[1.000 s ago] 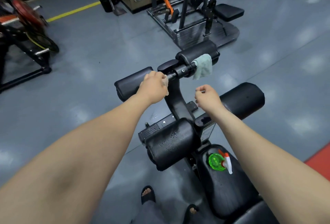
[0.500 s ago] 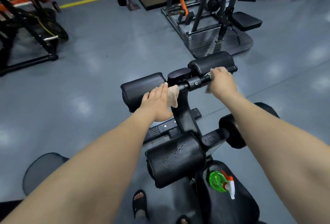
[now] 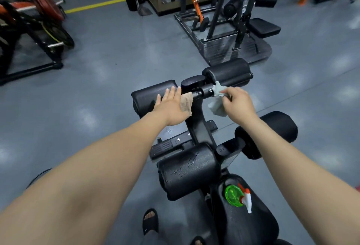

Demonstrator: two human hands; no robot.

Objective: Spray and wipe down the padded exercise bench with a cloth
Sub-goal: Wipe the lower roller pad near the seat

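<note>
1. Two cloths are at the crossbar (image 3: 205, 91) that joins the bench's upper roller pads.
2. The left hand (image 3: 171, 109) lies flat on the tan cloth (image 3: 186, 104), which drapes over the bar. Its grip is apart, fingers straight, and the fingertips reach the upper left roller pad (image 3: 150, 96).
3. The right hand (image 3: 238, 104) has its grip clamped on the pale green cloth (image 3: 217, 106), pinching it against the bar just beside the upper right roller pad (image 3: 228, 74).
4. The lower left roller pad (image 3: 187, 170) carries wet droplets.
5. A green spray bottle (image 3: 234, 195) with a white trigger sits on the padded surface (image 3: 247, 227) nearest the person, well apart from both hands.
6. A sandalled foot (image 3: 150, 221) stands on the grey floor (image 3: 97, 88).
</note>
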